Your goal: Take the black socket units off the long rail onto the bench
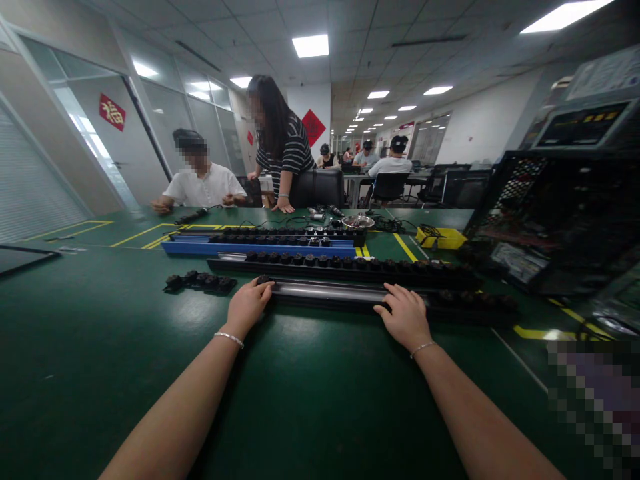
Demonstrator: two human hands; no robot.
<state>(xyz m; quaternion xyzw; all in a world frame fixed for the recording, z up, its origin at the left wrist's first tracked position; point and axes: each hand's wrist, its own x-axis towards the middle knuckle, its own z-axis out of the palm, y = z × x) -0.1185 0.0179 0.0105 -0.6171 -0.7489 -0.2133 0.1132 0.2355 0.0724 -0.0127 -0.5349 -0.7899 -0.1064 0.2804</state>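
Directly before me lies a long black rail (325, 291) with a shiny metal channel along its top. My left hand (249, 305) is closed at the rail's left end, fingers on a small round black module (263, 279). Farther right, my right hand (406, 315) grips across the rail, thumb on the near side and fingers over the top. Several black modules (465, 299) sit in the rail's right part. Loose black modules (200, 281) lie on the green table to the left of my left hand.
Behind the rail run another black rail (340, 264) filled with modules and a blue rail (260, 249). A yellow tray (443, 238) and a metal bowl (358, 222) stand farther back. An open computer case (560, 220) is at right. Two people are across the green table (310, 400).
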